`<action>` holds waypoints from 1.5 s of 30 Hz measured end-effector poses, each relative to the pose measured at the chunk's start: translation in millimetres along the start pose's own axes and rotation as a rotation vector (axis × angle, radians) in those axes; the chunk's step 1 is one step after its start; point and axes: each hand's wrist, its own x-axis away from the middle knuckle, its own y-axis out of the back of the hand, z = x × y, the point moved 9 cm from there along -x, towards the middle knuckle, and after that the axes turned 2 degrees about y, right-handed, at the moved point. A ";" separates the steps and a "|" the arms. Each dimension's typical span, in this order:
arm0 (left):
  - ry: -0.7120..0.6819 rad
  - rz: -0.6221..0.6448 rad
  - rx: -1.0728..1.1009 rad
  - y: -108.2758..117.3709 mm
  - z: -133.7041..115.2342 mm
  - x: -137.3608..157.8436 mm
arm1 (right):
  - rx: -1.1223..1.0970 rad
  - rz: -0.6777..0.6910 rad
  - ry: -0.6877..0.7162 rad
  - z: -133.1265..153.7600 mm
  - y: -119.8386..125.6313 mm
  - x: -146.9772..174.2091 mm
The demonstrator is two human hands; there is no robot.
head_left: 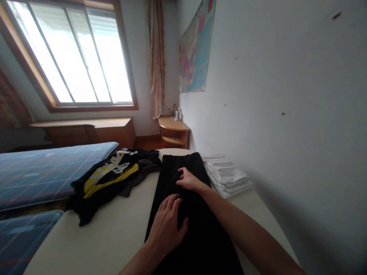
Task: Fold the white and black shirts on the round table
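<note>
A long black garment, which looks like trousers (197,236), lies flat on the pale table (120,236), its waistband end pointing away from me. My left hand (168,219) rests on its left side with the fingers spread out. Farther up, my right hand (187,178) is over the upper part, its fingers bent and apart; no cloth shows pinched in them. To the left lies a black T-shirt (111,175) with a yellow and white print, loosely spread. On the right, against the trousers' edge, sits a stack of folded white cloth (226,175).
Blue checked mattresses (51,172) border the table on the left. A white wall (272,145) runs close along the right, with a map (196,53) on it. Beyond the table stand a small wooden corner shelf (173,124) and a wooden desk (111,124) below the window (77,57).
</note>
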 end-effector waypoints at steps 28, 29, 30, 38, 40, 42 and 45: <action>0.051 0.338 -0.001 -21.5 3.0 2.1 | 0.089 -0.271 0.037 -11.2 24.4 -108.4; 0.056 0.354 -0.001 -22.6 3.3 2.6 | 0.135 -0.274 0.049 -7.4 24.1 -106.9; 0.060 0.368 0.001 -23.7 3.7 3.1 | 0.180 -0.282 0.063 -2.9 23.1 -104.5; 0.052 0.368 0.010 -25.2 4.4 1.8 | 0.400 -0.155 0.255 43.7 -26.6 -90.6; 0.044 0.357 0.011 -24.6 3.8 1.4 | 0.423 -0.077 0.270 45.5 -40.9 -95.6; 0.035 0.352 0.018 -24.7 3.5 1.4 | 0.439 -0.023 0.256 42.6 -49.2 -103.8; 0.027 0.364 0.026 -26.4 4.1 1.9 | 0.455 0.007 0.230 37.3 -52.1 -117.5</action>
